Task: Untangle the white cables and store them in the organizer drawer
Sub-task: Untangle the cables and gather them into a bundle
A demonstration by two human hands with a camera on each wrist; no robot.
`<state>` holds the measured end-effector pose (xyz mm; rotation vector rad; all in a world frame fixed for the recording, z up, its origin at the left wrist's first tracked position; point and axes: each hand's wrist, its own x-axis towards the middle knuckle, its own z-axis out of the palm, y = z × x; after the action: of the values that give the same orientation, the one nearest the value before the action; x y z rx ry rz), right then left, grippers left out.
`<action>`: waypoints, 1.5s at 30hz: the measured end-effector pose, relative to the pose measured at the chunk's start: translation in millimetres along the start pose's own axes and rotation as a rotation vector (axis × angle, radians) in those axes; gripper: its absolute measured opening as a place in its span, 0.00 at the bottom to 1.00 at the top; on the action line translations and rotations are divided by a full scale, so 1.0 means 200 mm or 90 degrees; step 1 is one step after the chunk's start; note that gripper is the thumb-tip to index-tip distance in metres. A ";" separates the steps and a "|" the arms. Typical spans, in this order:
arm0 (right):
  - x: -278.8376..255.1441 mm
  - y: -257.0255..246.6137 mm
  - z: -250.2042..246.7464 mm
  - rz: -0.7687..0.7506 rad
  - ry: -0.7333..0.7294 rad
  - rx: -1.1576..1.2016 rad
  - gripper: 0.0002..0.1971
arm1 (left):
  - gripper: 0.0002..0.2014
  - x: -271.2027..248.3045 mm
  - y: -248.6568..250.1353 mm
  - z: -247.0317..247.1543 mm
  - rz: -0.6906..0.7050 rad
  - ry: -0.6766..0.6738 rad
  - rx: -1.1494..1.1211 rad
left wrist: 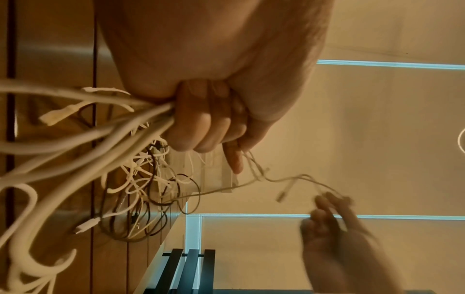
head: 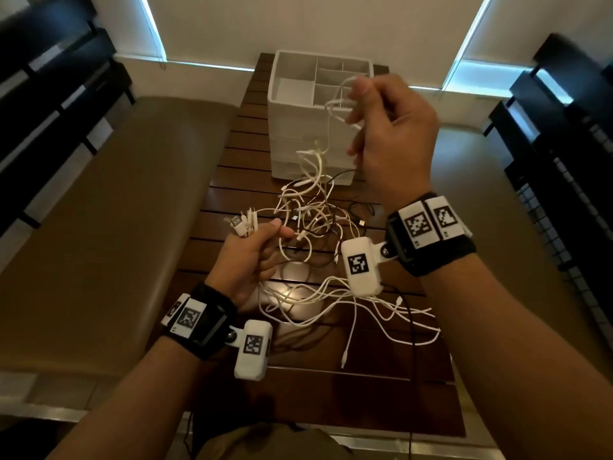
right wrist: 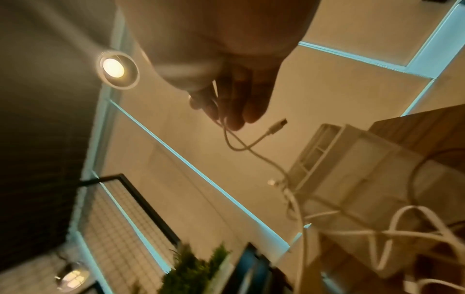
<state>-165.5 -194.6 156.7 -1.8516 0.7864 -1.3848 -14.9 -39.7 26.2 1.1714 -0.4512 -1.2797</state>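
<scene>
A tangle of white cables lies on the dark slatted table, mixed with a few black ones. My left hand grips a bunch of the white cables near their plugs, just above the table. My right hand is raised in front of the white organizer and pinches one thin white cable, lifted out of the tangle. That cable's plug dangles below the fingers. The organizer's top drawer stands open, showing several divided compartments.
Brown cushioned benches flank the narrow table on both sides. Black slatted furniture stands at far left and right. More loose white cables and a black cable trail toward the table's near edge.
</scene>
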 end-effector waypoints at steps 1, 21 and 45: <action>-0.01 0.04 0.00 0.029 -0.043 -0.056 0.11 | 0.14 0.01 0.00 0.01 0.006 -0.003 0.000; -0.26 0.09 -0.04 -0.004 -0.313 -0.139 0.08 | 0.18 0.09 0.18 0.28 0.047 -0.095 0.006; -0.29 0.38 -0.31 0.151 -0.277 -0.548 0.17 | 0.14 0.27 0.24 0.13 -0.031 -0.040 -0.084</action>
<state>-244.4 -204.0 75.0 -2.4524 1.4384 -0.4535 4.1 -105.2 59.5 1.0399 -0.3806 -1.3705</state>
